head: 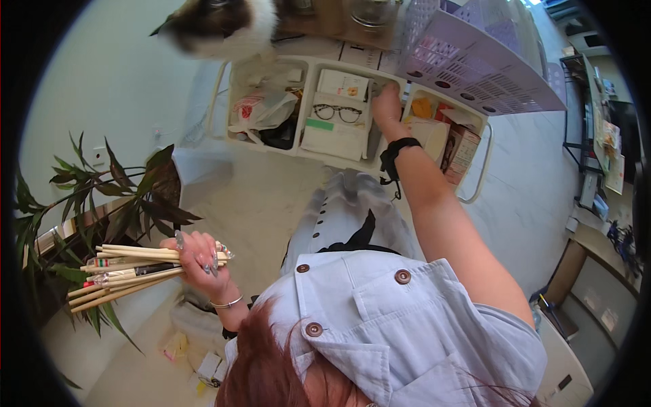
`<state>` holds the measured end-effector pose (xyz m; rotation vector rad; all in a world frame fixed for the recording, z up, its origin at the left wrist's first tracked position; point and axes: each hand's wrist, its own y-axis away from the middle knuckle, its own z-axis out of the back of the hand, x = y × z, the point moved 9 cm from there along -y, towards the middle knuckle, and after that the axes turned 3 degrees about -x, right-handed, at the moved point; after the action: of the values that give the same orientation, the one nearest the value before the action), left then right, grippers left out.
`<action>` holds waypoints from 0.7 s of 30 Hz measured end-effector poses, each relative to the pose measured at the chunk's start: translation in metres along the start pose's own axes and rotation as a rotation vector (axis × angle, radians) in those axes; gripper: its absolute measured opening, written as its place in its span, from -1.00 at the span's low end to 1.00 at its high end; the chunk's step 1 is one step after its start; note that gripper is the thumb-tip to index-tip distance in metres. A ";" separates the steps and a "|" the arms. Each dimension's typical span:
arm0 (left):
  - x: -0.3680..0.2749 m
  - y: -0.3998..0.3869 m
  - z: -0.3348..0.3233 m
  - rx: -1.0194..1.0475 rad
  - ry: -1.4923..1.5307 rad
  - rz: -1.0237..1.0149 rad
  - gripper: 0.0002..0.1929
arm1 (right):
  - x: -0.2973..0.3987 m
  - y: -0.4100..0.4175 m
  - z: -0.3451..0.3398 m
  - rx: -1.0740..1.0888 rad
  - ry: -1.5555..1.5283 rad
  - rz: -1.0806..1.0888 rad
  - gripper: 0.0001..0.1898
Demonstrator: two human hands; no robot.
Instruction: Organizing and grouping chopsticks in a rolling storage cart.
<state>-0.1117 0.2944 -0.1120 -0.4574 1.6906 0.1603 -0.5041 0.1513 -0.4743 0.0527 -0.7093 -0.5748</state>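
Note:
My left hand [201, 257] grips a bundle of chopsticks [137, 274], some in clear wrappers, held out to the left beside a leafy plant. My right hand [387, 107] reaches down into the right side of the middle bin [335, 160] of a white cart; its fingertips are hidden, and I cannot tell whether they hold anything. Just left of that hand, dark-framed eyeglasses [338, 113] lie on white packages [333, 140]. A white box [342, 84] with a small printed picture stands behind them.
The left bin holds a plastic bag [269, 112]; the right bin holds cartons [460, 152]. A cat [229, 30] is at the far left of the cart. A lilac perforated rack [473, 66] overhangs the back right. The potted plant [117, 188] spreads at my left.

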 end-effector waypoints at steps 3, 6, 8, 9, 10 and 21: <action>0.002 0.002 0.003 -0.021 -0.013 0.008 -0.89 | 0.012 0.019 -0.006 0.050 0.098 0.015 -0.60; 0.002 -0.003 -0.001 -0.009 0.011 0.005 -0.89 | -0.010 0.027 -0.022 0.007 0.076 0.003 -0.72; 0.001 -0.005 -0.003 0.019 0.006 -0.003 -0.89 | -0.018 0.032 -0.037 0.047 0.063 -0.041 -0.73; 0.001 -0.005 -0.006 0.028 0.011 0.000 -0.89 | -0.026 0.031 -0.044 0.040 0.063 -0.048 -0.73; 0.001 -0.007 -0.014 0.043 0.007 -0.008 -0.89 | -0.032 0.026 -0.048 0.018 0.122 0.014 -0.72; 0.002 -0.006 -0.007 0.138 0.042 0.011 -0.89 | 0.011 0.014 -0.023 0.107 0.353 0.303 -0.73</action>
<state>-0.1162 0.2860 -0.1115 -0.3506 1.7327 0.0419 -0.4758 0.1540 -0.4822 0.1397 -0.3919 -0.2266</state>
